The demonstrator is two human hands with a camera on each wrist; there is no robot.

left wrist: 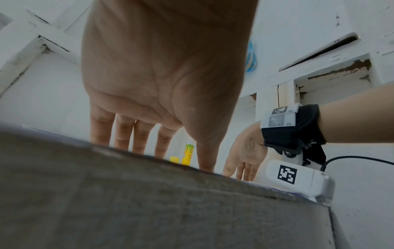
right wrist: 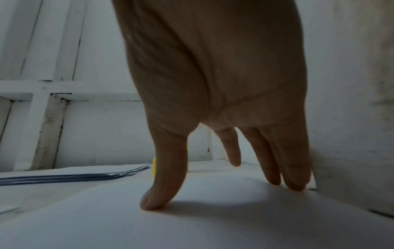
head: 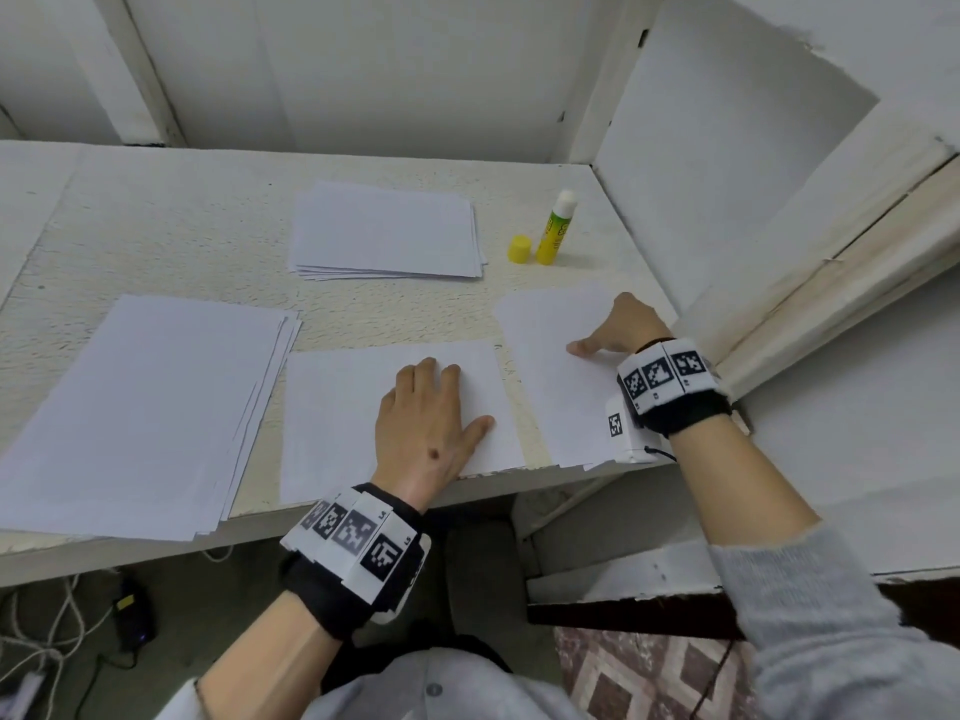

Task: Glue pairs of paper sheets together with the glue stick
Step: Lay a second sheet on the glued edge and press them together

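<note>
Left hand: your left hand [head: 421,423] lies flat, fingers straight, on the sheet [head: 332,423] at the bench's front edge.
Right hand: your right hand [head: 618,330] spreads fingertips on the second sheet [head: 556,366] by the right edge.
Glue stick: the glue stick [head: 556,228] stands uncapped near the back right corner, cap [head: 519,249] just beside it.

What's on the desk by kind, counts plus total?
White paper stacks: 2
Single white paper sheets: 2
Open yellow-green glue stick: 1
Yellow plastic glue cap: 1
Total: 6
</note>
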